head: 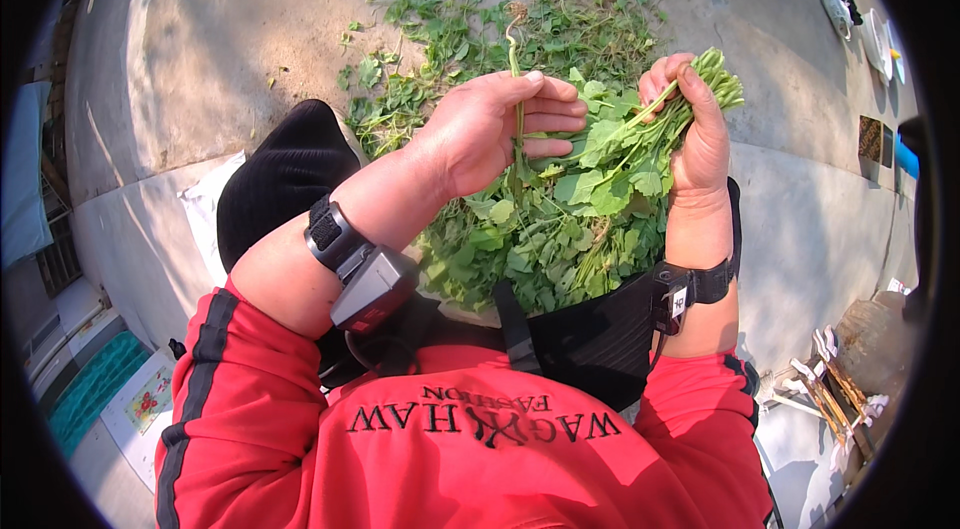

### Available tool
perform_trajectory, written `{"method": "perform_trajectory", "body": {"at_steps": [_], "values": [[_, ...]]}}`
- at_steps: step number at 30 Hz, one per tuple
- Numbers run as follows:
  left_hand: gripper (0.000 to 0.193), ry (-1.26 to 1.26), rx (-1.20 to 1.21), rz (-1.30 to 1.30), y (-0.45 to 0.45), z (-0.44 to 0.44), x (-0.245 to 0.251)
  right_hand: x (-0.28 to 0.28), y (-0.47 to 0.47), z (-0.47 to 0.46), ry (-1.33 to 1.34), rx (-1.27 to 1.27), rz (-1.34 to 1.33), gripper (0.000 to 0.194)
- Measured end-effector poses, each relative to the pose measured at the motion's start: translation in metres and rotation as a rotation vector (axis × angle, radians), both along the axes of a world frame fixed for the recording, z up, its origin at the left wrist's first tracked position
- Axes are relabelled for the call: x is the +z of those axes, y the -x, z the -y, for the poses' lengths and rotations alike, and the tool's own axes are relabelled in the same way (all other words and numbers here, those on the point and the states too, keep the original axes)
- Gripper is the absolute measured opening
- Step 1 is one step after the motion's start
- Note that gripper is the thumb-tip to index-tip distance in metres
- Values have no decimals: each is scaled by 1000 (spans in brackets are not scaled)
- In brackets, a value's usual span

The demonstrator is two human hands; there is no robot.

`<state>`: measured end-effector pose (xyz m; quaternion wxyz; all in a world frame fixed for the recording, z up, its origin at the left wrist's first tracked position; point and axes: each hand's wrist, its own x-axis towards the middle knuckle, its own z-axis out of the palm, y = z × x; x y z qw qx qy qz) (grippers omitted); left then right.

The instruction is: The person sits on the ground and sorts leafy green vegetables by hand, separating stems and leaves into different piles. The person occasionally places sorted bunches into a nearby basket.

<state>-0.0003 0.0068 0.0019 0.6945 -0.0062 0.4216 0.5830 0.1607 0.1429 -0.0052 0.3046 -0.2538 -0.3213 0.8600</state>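
My left hand [484,128] pinches one thin green stem [514,55] under its thumb, with the other fingers stretched out. A pale, bent root with a brown tuft of fibres tops this stem, pointing away from me. In my right hand [701,113] is a thick bunch of leafy green stems [718,79]. The stem ends stick out beyond the fist, while the leaves hang towards the middle. Below both hands, a heap of leafy greens [532,259] lies between my knees. Whatever holds up this heap is mostly hidden.
Loose leaves and stems [450,26] are strewn over the concrete floor [225,41] ahead. Several shoes [835,10] and a white bowl [874,45] stand at the upper right. A white bag [210,203] lies beside my left knee. Wooden pieces with white wrappings [829,386] are at the lower right.
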Motion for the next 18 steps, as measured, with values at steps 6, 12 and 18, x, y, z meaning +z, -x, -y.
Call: {"method": "perform_trajectory", "body": {"at_steps": [6,12,18], "values": [[33,-46,-250,-131,2,3,1,16,-9,-9,-178,44,54,11],[30,-18,-530,-199,-5,3,12,18,-1,20,-1111,205,438,22],[23,51,-576,-212,-5,2,15,10,2,17,-1375,356,425,29]]}}
